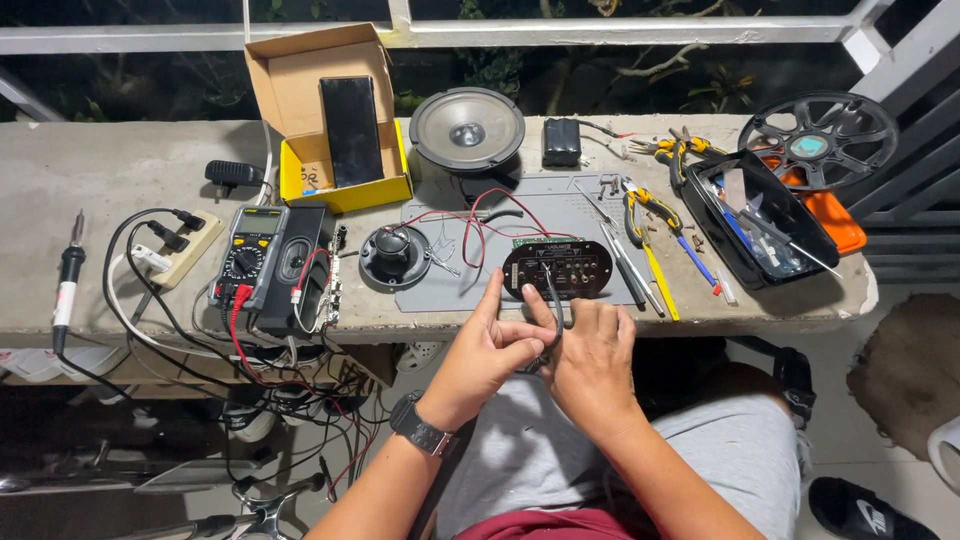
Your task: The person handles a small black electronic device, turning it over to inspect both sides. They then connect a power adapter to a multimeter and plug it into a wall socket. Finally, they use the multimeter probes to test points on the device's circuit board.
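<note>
My left hand (480, 355) and my right hand (590, 355) meet in front of the concrete ledge (100, 180), just below a black oval amplifier panel (557, 268). Both pinch a thin dark cable (553, 300) that loops up over the panel's lower edge. My left index finger points up toward the panel. A dark watch (420, 425) sits on my left wrist. Red and black wires (480, 215) run from the panel across a grey work mat (545, 215).
A round speaker (467, 130), a small black tweeter (393, 252), a multimeter (250, 255), a yellow open box (335, 120), a soldering iron (67, 275), a power strip (180, 250), pliers and screwdrivers (650, 225), a black parts tray (760, 215) and a speaker frame (820, 135) crowd the ledge.
</note>
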